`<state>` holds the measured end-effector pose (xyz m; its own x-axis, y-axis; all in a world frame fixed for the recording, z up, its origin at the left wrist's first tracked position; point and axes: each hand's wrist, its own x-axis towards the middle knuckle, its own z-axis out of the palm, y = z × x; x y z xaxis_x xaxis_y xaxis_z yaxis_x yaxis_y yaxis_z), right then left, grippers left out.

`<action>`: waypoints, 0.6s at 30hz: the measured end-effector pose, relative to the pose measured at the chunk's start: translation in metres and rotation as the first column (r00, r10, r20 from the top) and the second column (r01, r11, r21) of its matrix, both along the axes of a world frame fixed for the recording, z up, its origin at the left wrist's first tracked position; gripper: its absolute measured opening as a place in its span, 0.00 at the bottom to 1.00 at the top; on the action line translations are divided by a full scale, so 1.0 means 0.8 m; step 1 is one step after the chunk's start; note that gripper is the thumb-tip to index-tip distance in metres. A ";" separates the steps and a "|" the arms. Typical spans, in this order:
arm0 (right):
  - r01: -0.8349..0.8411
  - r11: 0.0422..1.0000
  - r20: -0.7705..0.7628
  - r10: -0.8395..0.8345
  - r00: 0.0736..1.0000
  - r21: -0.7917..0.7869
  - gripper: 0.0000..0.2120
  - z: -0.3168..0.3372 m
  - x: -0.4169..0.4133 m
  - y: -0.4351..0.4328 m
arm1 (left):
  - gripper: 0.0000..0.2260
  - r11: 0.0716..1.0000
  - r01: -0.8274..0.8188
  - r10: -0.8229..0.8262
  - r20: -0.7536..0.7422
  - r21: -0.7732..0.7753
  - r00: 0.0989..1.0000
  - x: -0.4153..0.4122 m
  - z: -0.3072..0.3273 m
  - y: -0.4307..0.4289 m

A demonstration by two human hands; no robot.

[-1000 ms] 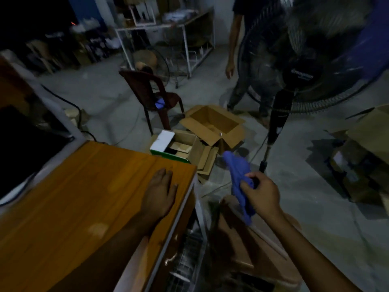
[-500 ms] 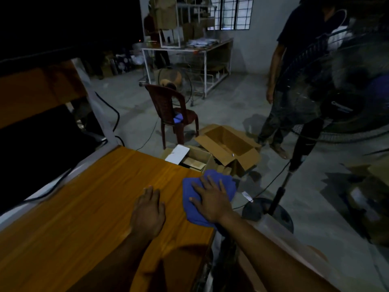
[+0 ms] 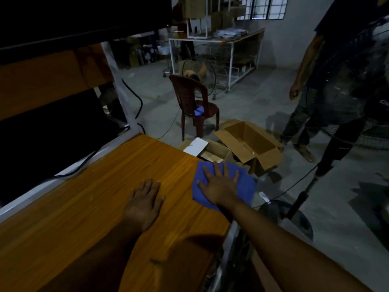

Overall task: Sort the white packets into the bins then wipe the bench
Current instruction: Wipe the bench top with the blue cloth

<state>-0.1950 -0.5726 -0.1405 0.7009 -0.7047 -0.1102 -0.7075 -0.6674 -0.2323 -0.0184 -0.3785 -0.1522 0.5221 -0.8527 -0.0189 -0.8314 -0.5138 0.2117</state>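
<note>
1. Right hand [image 3: 221, 186]: fingers [image 3: 226, 171] straight and spread, pressing flat on blue cloth [image 3: 246, 184], no grip.
2. Left hand [image 3: 143, 205]: fingers straight, palm down on bench [image 3: 94, 197], holding nothing.
3. Cloth at bench's far right corner.
4. Step: wiping, probably. No packets visible on bench.
5. Next: sweep cloth left across wood, keeping pressure even.

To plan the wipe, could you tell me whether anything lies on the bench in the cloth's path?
Only the left hand, flat on the wood left of the blue cloth under the right hand; nothing else shows on the bench.
</note>
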 end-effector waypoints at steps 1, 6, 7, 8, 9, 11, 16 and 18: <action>-0.016 1.000 0.012 0.016 1.000 0.006 0.35 -0.001 0.020 0.008 | 0.33 0.998 -0.053 0.053 -0.006 -0.020 0.999 0.008 0.000 0.006; -0.538 0.842 0.057 0.539 0.840 -0.039 0.45 -0.018 0.033 0.053 | 0.33 0.983 -0.168 0.167 -0.021 -0.074 0.986 0.033 -0.007 0.034; -0.556 0.830 0.073 0.558 0.827 -0.044 0.45 -0.019 0.027 0.043 | 0.33 0.980 -0.183 0.182 -0.022 -0.074 0.983 0.037 -0.008 0.040; -0.529 0.847 0.073 0.532 0.844 -0.057 0.47 -0.018 0.024 0.028 | 0.32 0.976 -0.204 0.203 -0.020 -0.074 0.979 0.041 -0.010 0.045; -0.469 0.881 0.059 0.472 0.879 -0.059 0.49 -0.018 0.030 0.010 | 0.31 0.969 -0.234 0.233 -0.015 -0.075 0.972 0.045 -0.012 0.049; -0.292 0.956 0.017 0.292 0.956 -0.023 0.45 -0.013 0.059 -0.019 | 0.31 0.945 -0.316 0.316 -0.015 -0.081 0.949 0.053 -0.013 0.053; -0.352 0.936 0.056 0.353 0.934 -0.026 0.44 -0.012 0.157 0.035 | 0.33 0.902 -0.428 0.429 -0.004 -0.048 0.903 0.072 -0.017 0.047; -0.504 0.863 0.084 0.505 0.859 -0.040 0.57 -0.019 0.163 0.054 | 0.33 0.910 -0.413 0.413 0.012 -0.021 0.911 0.085 -0.016 0.047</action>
